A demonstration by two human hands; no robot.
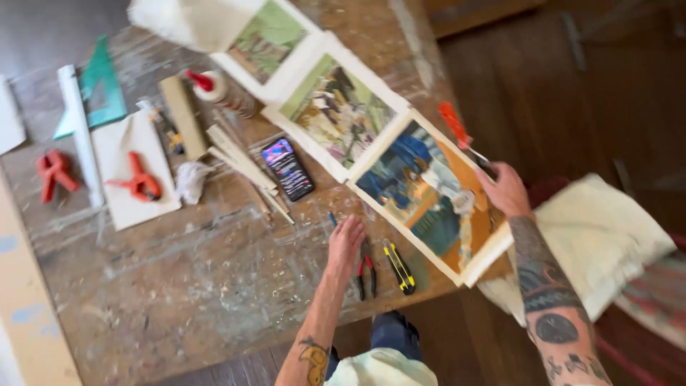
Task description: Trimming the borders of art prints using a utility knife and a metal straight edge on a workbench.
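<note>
Head view: blue-and-orange painted print lies at the table's near right corner, its lower right corner overhanging the edge. Right hand rests on the print's right margin, fingers closed loosely over the paper edge; whether they pinch it or merely press cannot be told. Left hand lies flat on the table, fingers extended and empty, touching nothing but wood, just beside red-handled pliers and a yellow-and-black utility knife.

Two more prints run diagonally up from the first, edges overlapping. A smartphone with lit screen sits just left of them. Orange-handled tool lies near the top right edge of the print.

Risks, judged: overhanging corner could crease or slide off if the sheet is pulled one-handed; dragging could shift the overlapped neighbour; knife sits close to the lower margin and could nick the paper; rough, paint-crusted table could scuff the back.
</note>
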